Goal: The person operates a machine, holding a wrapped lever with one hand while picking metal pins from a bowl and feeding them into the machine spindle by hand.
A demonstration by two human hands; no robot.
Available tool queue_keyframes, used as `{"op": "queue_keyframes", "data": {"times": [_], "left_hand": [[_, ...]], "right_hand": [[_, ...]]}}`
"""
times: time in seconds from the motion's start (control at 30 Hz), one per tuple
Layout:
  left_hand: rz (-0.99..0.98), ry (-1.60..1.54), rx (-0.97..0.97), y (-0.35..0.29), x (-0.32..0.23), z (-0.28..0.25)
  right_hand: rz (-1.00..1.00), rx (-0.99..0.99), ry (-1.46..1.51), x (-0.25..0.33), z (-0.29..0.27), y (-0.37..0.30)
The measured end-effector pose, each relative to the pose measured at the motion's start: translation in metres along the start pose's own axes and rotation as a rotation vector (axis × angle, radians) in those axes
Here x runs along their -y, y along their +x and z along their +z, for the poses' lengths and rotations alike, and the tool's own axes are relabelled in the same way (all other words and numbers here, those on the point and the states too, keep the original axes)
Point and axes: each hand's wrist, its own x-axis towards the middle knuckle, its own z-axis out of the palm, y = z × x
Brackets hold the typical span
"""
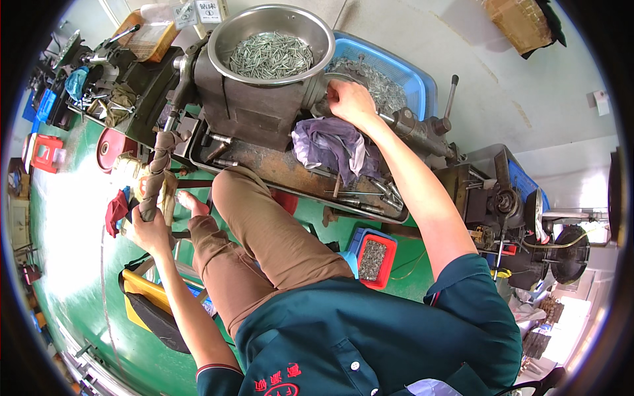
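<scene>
My left hand (150, 231) is closed round the lower end of a lever (160, 168) wrapped in brown cloth, at the left of a small bench lathe (244, 109). Up at the lathe's spindle, my right hand (351, 103) has its fingers bent and pinched together; whatever sits between them is hidden. On top of the lathe stands a steel bowl (323, 33) full of small silvery metal pins (271, 56). A crumpled purple-grey rag (330, 148) lies just below my right wrist, on the machine's tray.
Behind my right hand is a blue basket (426, 82) holding metal pieces and shavings. Tools (360, 204) lie along the tray (264, 165). A handled tailstock (422, 132) juts out rightward. On the floor sits a red bin (391, 264) of small metal parts. Another machine (505, 204) stands right.
</scene>
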Motion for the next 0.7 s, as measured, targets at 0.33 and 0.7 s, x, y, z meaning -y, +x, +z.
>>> {"op": "queue_keyframes", "data": {"times": [0.33, 0.7], "left_hand": [[0.017, 0.004, -0.015, -0.0002, -0.0018, -0.0013], [-0.027, 0.018, 0.042, -0.0004, -0.0016, -0.0015]], "right_hand": [[0.022, 0.013, 0.024, 0.0008, 0.0005, 0.0005], [0.020, 0.004, 0.001, 0.0008, 0.0010, -0.0007]]}}
